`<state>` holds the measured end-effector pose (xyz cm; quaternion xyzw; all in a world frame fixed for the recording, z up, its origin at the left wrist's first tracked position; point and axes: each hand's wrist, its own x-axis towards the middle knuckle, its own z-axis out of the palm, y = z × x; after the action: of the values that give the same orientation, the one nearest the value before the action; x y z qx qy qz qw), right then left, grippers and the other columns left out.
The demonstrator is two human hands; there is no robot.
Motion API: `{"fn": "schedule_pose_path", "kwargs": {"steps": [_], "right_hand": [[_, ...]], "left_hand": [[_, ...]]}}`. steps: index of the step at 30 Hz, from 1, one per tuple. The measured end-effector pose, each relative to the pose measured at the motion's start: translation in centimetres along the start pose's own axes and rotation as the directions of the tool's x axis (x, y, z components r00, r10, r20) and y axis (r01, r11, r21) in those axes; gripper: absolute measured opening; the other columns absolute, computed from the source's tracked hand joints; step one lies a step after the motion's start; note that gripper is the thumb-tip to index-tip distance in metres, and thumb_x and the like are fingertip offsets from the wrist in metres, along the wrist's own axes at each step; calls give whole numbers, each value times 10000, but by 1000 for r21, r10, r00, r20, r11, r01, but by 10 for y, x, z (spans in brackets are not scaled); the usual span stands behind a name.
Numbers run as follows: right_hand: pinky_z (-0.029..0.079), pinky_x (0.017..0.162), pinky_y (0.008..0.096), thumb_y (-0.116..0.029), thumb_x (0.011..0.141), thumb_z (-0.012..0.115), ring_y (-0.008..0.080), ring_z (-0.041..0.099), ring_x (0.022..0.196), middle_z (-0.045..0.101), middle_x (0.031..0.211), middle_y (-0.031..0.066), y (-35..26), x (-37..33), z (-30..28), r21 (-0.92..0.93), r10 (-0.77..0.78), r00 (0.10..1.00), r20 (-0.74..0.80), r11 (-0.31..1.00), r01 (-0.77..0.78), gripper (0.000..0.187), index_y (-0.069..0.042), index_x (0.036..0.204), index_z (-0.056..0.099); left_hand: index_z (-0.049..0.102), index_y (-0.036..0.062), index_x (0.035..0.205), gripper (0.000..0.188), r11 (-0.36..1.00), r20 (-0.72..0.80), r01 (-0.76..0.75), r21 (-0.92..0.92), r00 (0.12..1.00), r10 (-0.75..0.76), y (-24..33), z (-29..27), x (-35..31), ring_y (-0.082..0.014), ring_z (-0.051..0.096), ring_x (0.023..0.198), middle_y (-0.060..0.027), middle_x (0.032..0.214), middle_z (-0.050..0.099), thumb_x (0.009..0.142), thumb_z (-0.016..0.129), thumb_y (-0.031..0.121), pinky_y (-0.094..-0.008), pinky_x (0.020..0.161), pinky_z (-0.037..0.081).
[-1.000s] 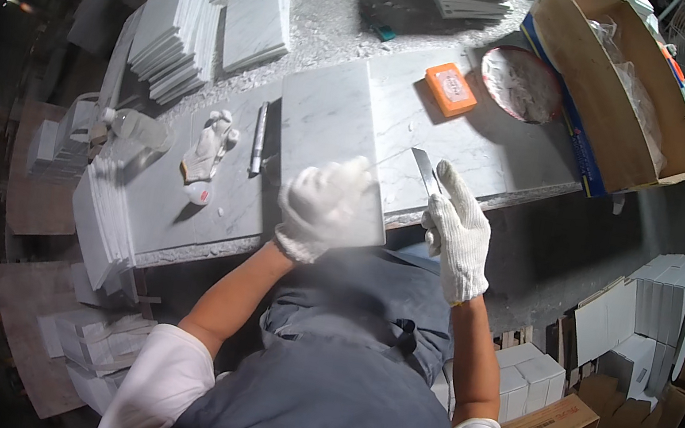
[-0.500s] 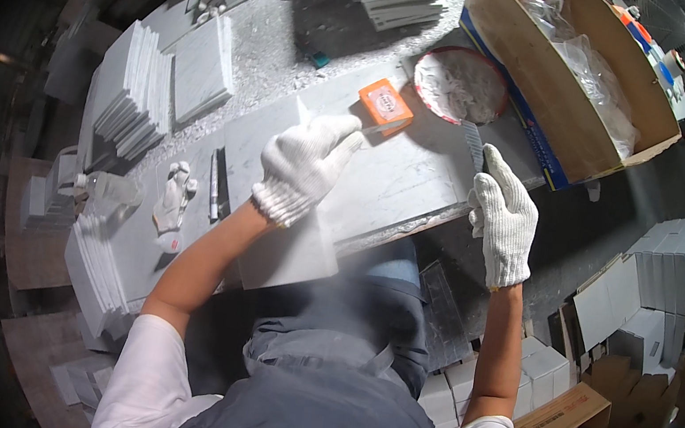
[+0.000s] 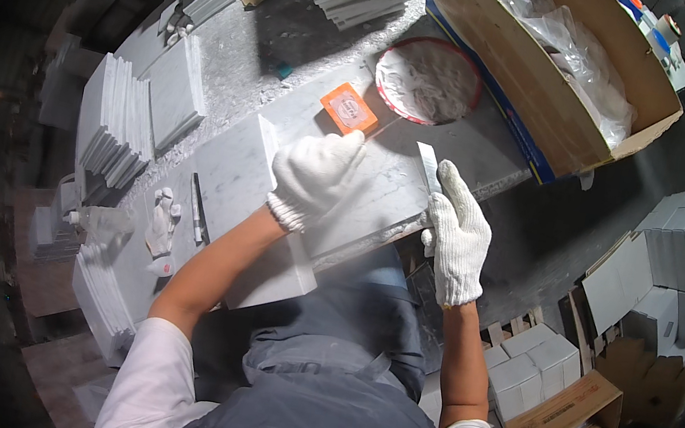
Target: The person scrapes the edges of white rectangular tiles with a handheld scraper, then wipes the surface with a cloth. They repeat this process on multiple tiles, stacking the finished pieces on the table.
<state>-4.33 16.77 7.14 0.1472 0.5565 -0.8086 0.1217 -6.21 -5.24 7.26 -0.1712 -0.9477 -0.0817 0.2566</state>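
My left hand (image 3: 313, 175), in a white knit glove, is closed above a pale marble tile (image 3: 275, 271) that juts over the table's near edge. Something small and thin shows at its fingertips, too blurred to name. My right hand (image 3: 456, 241), gloved alike, grips a thin flat metal scraper blade (image 3: 427, 165) pointing up and left. Just beyond my left fingers lies an orange box (image 3: 349, 109). A round red-rimmed basin (image 3: 380, 77) of white paste stands farther back.
Tile stacks (image 3: 110, 128) stand at the left and back of the dusty table. A marker-like stick (image 3: 197, 207) and a crumpled glove (image 3: 162, 226) lie left of my arm. A large carton (image 3: 549, 94) with plastic film sits back right. White boxes (image 3: 534, 361) stand at lower right.
My right hand has moved left and nearer to me, bringing the scraper blade away from the basin over the slab. My left hand is slightly lower. The whole view has shifted a little.
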Motion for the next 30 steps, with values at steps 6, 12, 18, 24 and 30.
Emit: {"fn": "schedule_pose_path", "kwargs": {"steps": [6, 12, 18, 24, 30], "right_hand": [[397, 499, 179, -92, 1050, 567, 25, 487, 625, 701, 1143, 76, 1, 2, 1, 68, 87, 995, 39, 994, -90, 452, 35, 1480, 515], [427, 486, 177, -33, 1035, 566, 25, 500, 577, 604, 1432, 163, 1, -2, -7, 126, 114, 993, 22, 985, -115, 488, 61, 1502, 461], [431, 482, 179, -19, 1034, 557, 13, 513, 616, 564, 1490, 147, 16, -3, -12, 217, 131, 989, 74, 966, -144, 485, 29, 1510, 472], [443, 506, 174, -13, 1036, 550, 20, 534, 672, 566, 1483, 157, 10, -11, -16, 200, 119, 991, 68, 971, -130, 479, 58, 1501, 466], [456, 522, 174, -34, 1024, 589, 21, 550, 672, 609, 1434, 147, 5, -10, -19, 108, 70, 997, 16, 992, -71, 468, 36, 1480, 511]], "left_hand": [[696, 104, 1093, 220, 981, 28, -155, -117, 987, 159, 18, 0, -12, -255, 603, 594, -66, 710, 618, 881, 744, 133, -381, 526, 478], [703, 84, 1059, 189, 994, 60, 106, -20, 993, -104, 7, 8, -7, -276, 648, 651, -83, 754, 652, 877, 752, 101, -392, 586, 512], [724, 59, 1088, 251, 933, 9, 8, -361, 1000, -5, 20, 2, -18, -301, 674, 692, -119, 838, 709, 851, 801, 75, -386, 661, 548], [741, 16, 1057, 184, 944, 30, 263, -198, 964, -263, 3, 16, -11, -307, 706, 742, -166, 896, 741, 906, 749, 121, -387, 699, 557], [743, 31, 1027, 184, 890, 168, 344, -298, 937, -306, -22, 5, 44, -271, 715, 773, -159, 875, 730, 959, 687, 192, -362, 710, 555]]}}
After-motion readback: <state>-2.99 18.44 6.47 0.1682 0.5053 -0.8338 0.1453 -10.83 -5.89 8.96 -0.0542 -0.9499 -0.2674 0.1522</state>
